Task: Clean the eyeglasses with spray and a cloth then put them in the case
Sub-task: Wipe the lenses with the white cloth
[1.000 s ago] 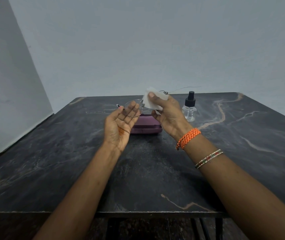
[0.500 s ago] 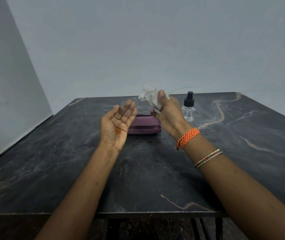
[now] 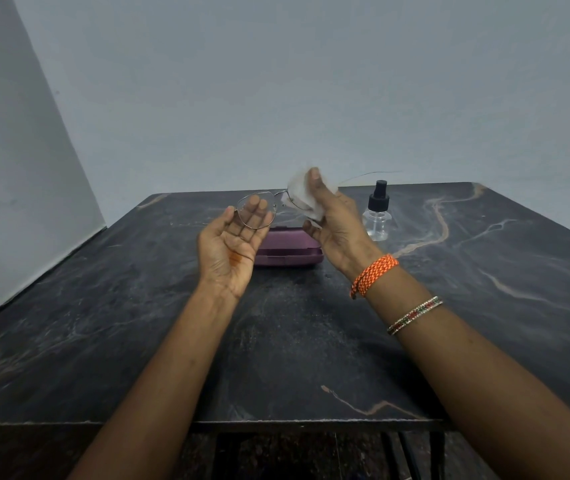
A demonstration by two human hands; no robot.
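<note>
Thin wire-framed eyeglasses [image 3: 278, 197] are held up above the table between both hands. My left hand [image 3: 233, 249] is palm up, its fingertips behind the left lens. My right hand [image 3: 337, 225] pinches a white cloth [image 3: 299, 188] around the right lens, thumb on top. One temple arm sticks out to the right past the cloth. A closed purple case [image 3: 288, 252] lies on the table just beyond and below the hands. A small clear spray bottle [image 3: 377, 216] with a black pump stands upright right of my right hand.
The dark marble table [image 3: 484, 271] ends at a front edge near my elbows. A grey wall rises behind it and a pale panel stands at the left.
Both hands and the eyeglasses have risen slightly. My right hand's thumb and the cloth have shifted over the right lens, rubbing it. Case and bottle have not moved.
</note>
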